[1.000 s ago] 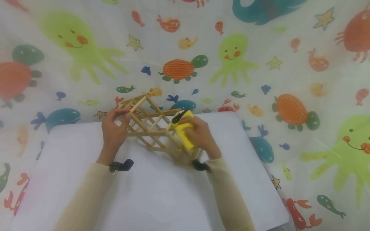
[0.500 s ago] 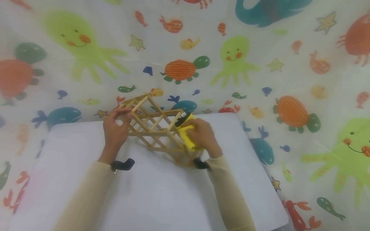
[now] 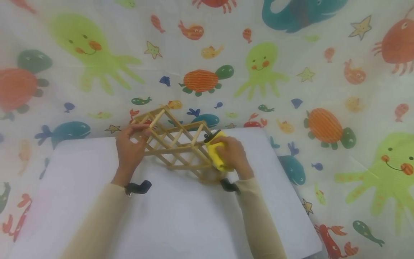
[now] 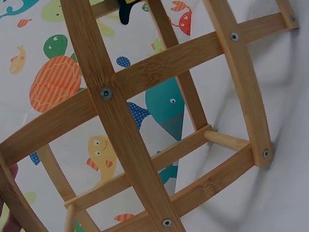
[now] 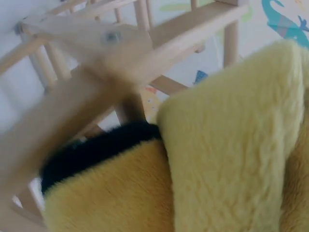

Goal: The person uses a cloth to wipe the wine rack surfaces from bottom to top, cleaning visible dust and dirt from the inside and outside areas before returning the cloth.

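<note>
A folding lattice rack of pale wooden slats and round rods (image 3: 171, 150) stands tilted on the table. At its upper left end my left hand (image 3: 130, 147) pinches a rod end between thumb and fingers; in the left wrist view only a sliver of that hand shows at the left edge, beside the screwed slats (image 4: 128, 133). My right hand (image 3: 235, 153) grips a folded yellow cloth with a black border (image 3: 214, 151) at the rack's right end. Up close, the cloth's fluffy pile (image 5: 227, 145) lies against a slat (image 5: 193, 29). The right fingers are mostly hidden by the cloth.
The rack rests on a white tabletop (image 3: 181, 219), near its back edge. Behind and beside the table hangs a white curtain (image 3: 123, 43) printed with sea animals. Black straps (image 3: 139, 187) sit at both wrists.
My right hand has moved a little right and down with the cloth, uncovering more of the rack's upper right corner. The left hand keeps its hold with barely any shift.
</note>
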### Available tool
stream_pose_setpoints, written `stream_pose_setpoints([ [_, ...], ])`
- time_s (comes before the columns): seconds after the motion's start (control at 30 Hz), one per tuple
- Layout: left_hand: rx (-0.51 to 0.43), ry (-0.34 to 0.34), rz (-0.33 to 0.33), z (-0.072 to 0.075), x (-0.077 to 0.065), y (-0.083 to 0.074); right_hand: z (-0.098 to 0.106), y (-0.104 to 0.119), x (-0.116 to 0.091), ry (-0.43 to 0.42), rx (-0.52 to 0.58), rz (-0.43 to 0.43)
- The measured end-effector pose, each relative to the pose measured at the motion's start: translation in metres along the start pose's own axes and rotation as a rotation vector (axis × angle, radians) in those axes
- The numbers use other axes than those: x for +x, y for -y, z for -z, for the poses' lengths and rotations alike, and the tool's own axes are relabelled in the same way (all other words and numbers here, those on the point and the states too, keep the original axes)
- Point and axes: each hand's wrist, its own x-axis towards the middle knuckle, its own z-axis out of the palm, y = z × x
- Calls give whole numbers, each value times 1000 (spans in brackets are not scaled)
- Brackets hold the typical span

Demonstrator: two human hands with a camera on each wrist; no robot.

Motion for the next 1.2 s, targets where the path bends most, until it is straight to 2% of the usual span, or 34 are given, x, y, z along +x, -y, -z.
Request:
stream_pose_setpoints([
  [0.23,41,-15,4,-2,-13,-4,-4,-4,11,-99,6,-40],
  [0.43,59,-32,-49,-6,-22,-8,-3,-12,14,-291,-13,15],
  [0.6,81,-35,-86,-9,-30,-10,10,-10,15,-449,125,154],
  [0.73,73,-13,-74,-12,-38,-11,25,4,21,-541,223,295],
  [0.83,69,-2,-84,-15,-43,-13,35,20,26,-579,237,360],
  [0.97,102,-6,-147,-20,-50,-15,44,44,32,-559,270,377],
  [1.07,98,-15,-183,-23,-53,-15,45,59,39,-457,361,373],
  [1.2,77,-17,-180,-24,-55,-16,40,77,49,-277,469,363],
])
